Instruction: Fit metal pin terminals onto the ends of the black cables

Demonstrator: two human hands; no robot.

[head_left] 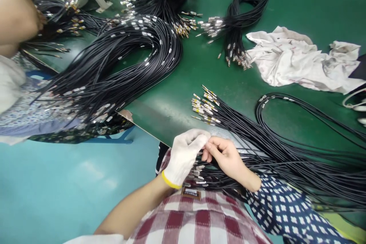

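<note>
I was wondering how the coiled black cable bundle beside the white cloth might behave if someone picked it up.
The coiled black cable bundle would probably flex springily, as it loops smoothly without visible kinks. Its metal-tipped ends fan out, so they may dangle and snag. Being thickly packed, it might also feel hefty.

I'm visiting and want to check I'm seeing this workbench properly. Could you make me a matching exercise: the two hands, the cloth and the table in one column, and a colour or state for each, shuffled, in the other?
Things:
1. Left hand
2. Right hand
3. Cloth
4. Table

Colour or state:
A. Green
B. Crumpled
C. Gloved, with a yellow cuff
D. Bare

Right pairs: 1-C; 2-D; 3-B; 4-A
</note>
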